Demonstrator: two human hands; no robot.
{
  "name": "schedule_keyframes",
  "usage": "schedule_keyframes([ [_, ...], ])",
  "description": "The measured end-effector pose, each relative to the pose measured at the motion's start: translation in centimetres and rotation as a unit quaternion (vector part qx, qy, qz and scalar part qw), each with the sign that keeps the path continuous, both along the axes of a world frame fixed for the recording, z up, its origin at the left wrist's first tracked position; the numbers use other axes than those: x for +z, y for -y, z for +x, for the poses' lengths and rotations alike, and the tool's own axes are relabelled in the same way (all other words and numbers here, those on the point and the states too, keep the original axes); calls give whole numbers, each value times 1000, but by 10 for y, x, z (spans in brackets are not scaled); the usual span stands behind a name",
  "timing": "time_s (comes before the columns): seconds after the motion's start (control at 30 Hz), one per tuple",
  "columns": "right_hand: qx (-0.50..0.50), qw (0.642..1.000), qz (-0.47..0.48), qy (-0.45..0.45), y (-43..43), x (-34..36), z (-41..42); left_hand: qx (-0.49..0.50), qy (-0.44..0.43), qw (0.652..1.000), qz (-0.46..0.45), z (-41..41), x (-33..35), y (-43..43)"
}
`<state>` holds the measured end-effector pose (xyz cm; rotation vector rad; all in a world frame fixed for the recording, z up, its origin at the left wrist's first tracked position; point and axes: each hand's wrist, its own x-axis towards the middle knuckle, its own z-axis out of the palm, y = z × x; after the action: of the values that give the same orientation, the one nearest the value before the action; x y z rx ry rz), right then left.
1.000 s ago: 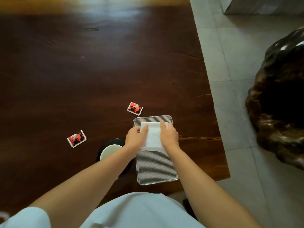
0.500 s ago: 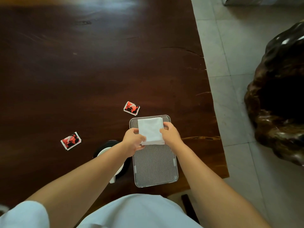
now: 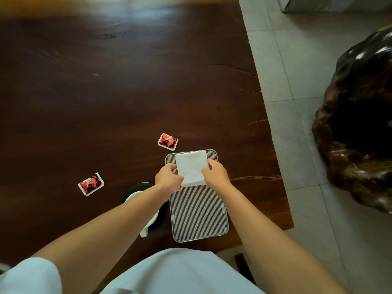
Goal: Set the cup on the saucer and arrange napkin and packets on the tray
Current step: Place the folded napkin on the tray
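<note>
A folded white napkin [image 3: 191, 166] lies on the far end of the striped metal tray [image 3: 199, 215]. My left hand [image 3: 168, 179] pinches its left edge and my right hand [image 3: 216, 174] pinches its right edge. A white cup [image 3: 146, 219] stands on a black saucer [image 3: 135, 188] just left of the tray, mostly hidden under my left forearm. One red packet [image 3: 168, 141] lies on the table just beyond the tray's far left corner. A second red packet [image 3: 91, 184] lies further left.
The dark wooden table [image 3: 106, 92] ends at its right edge close to the tray, with grey floor tiles [image 3: 297, 145] beyond. A large dark carved wooden stump [image 3: 360, 124] stands on the floor at the right.
The napkin went from being smoothed under both hands to lying folded and squared at the tray's far end. Both hands slid to its side edges.
</note>
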<state>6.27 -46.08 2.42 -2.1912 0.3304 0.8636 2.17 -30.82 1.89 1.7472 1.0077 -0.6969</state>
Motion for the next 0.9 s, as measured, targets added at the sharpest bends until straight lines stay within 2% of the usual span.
schedule_keyframes([
  [0.2, 26, 999, -21, 19, 5, 5, -11, 3, 16, 1000, 3, -6, 7, -4],
  [0.33, -4, 998, -63, 28, 8, 8, -19, 38, 37, 999, -14, -15, 15, -9],
  [0.47, -15, 993, -77, 93, 4, 15, -27, 39, 53, 998, 3, -23, 23, -13],
  [0.9, 118, 984, -23, 128, -45, 31, -35, 38, 137, 988, 54, -55, 47, -51],
])
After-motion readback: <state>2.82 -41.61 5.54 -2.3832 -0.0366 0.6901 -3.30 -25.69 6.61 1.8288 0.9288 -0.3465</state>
